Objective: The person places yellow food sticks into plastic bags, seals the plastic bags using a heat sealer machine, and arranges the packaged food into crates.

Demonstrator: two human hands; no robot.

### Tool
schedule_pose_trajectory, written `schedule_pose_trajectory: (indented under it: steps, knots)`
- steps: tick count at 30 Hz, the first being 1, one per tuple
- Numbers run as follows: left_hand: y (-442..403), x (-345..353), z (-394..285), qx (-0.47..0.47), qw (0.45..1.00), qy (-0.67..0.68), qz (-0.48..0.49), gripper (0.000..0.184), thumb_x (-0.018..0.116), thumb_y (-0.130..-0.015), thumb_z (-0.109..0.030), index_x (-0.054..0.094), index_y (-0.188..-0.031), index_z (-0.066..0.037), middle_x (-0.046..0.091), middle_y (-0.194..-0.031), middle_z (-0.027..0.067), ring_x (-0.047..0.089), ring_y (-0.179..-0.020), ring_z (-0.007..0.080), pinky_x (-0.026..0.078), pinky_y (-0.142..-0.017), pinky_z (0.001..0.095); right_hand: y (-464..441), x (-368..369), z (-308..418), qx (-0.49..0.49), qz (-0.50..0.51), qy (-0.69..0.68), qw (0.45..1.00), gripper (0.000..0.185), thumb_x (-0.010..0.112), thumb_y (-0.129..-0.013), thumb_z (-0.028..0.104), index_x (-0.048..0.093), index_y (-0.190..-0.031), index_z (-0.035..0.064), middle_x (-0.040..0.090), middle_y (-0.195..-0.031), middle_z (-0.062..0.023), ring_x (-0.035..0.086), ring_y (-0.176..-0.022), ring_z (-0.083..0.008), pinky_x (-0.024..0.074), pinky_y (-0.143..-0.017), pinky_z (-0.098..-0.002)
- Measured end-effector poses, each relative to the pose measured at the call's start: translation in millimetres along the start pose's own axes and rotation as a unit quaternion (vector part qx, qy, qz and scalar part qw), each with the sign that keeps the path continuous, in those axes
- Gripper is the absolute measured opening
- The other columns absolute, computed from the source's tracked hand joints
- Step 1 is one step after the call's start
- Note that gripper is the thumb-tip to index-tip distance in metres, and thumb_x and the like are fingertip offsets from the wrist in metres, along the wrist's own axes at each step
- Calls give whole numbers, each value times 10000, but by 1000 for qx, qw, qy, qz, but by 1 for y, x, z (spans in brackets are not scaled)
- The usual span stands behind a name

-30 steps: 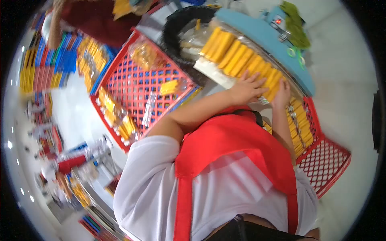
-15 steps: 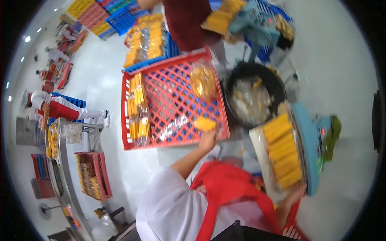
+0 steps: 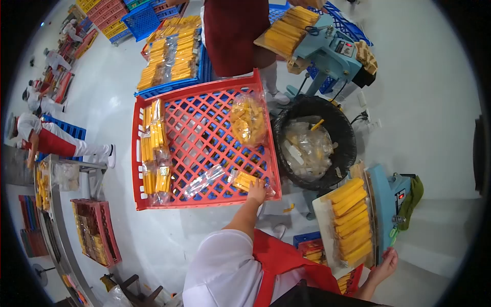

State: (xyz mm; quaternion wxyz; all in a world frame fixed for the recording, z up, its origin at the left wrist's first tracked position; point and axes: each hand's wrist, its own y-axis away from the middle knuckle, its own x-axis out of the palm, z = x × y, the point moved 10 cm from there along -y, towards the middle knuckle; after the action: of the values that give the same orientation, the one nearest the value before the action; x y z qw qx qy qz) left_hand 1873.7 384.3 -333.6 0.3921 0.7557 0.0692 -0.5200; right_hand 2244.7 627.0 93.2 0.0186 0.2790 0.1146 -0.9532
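Note:
My left hand point(image 3: 257, 192) is closed on the end of a small clear-wrapped pack of yellow sticks point(image 3: 242, 180), at the near right corner of a red crate point(image 3: 204, 203). Lower right, my right hand point(image 3: 387, 265) has its fingers curled beside a green loop point(image 3: 393, 234) on a blue machine point(image 3: 384, 204); what they hold, if anything, is too small to make out. Between my hands, a row of yellow sticks point(image 3: 352, 220) in clear film lies on the machine's pale board point(image 3: 323, 215). Inside the crate are stacked packs point(image 3: 155, 138), a round bag of yellow pieces point(image 3: 247, 119) and clear film point(image 3: 204, 181).
A black-lined bin point(image 3: 348, 148) with plastic scraps stands right of the crate. Beyond are a person in a dark red apron point(image 3: 235, 38), another blue machine point(image 3: 325, 51) and a blue crate of packs point(image 3: 202, 71). Another person point(image 3: 56, 138) stands by a metal table point(image 3: 56, 225) at left.
The view has swung toward the crate. My left hand left the sticks on the board and reached the small pack. My right hand also came off the sticks and moved beside the green loop.

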Motion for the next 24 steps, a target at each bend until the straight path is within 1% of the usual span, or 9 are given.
schedule_pose_trajectory:
  steps: [2,4,9,11,13,17,20,22,24]
  knots:
    - [4,-1,12,-12,1000,18,-9,351,364,-843,-237,494,-1144,-112,300,-1313,128,224,-1239,314,210,-959,537,3,20,3,29,36,-42,998,187,485,-860,186,551,-832,13,538,-774,-26,445,-664,-76,370,-618,-205]
    - [11,-8,1,75,995,-69,-21,415,363,-837,-230,395,-1215,-61,285,-1315,127,270,-1214,309,251,-943,526,3,38,-6,17,79,-50,995,173,495,-854,173,553,-835,11,538,-772,-25,447,-668,-75,370,-618,-204]
    - [8,8,-19,117,990,-64,-43,423,334,-846,-255,385,-1235,-97,239,-1348,125,221,-1241,320,213,-951,551,16,77,24,14,143,-99,985,145,515,-840,144,557,-838,6,535,-757,-24,453,-671,-77,370,-618,-205]
    - [1,29,-13,45,995,-89,1,399,337,-848,-258,433,-1209,-119,216,-1361,121,223,-1239,324,204,-957,546,19,79,20,0,160,-65,985,130,526,-832,131,558,-830,6,534,-750,-27,457,-665,-81,373,-617,-210]
    - [14,20,-23,77,995,-62,34,373,360,-840,-259,499,-1152,-108,221,-1359,123,220,-1241,319,202,-959,542,20,76,9,24,148,-52,987,127,531,-828,124,558,-822,0,539,-750,-32,458,-657,-85,376,-616,-213]
    - [15,24,-23,89,995,12,-34,313,424,-803,-243,591,-1009,-77,288,-1322,134,234,-1230,313,222,-956,521,24,86,12,28,171,-74,982,127,529,-824,110,557,-807,-13,541,-769,-37,470,-683,-91,381,-640,-215]
    - [19,10,-28,93,992,15,-86,273,442,-785,-221,611,-941,-74,374,-1255,123,328,-1162,296,269,-927,497,29,92,7,43,185,-51,980,127,525,-823,98,557,-792,-21,539,-784,-37,474,-706,-93,379,-657,-214]
    - [13,19,-30,72,997,12,28,289,416,-798,-195,584,-994,-65,419,-1212,105,364,-1129,263,269,-938,480,28,96,5,41,188,-45,980,127,524,-824,96,558,-788,-21,540,-779,-34,473,-704,-91,378,-657,-212]
    - [7,22,-28,73,997,0,39,290,418,-794,-183,573,-1011,-72,453,-1166,96,390,-1090,252,287,-922,470,31,100,8,29,194,-43,980,118,525,-820,87,560,-803,-25,538,-767,-31,473,-700,-87,376,-656,-209]
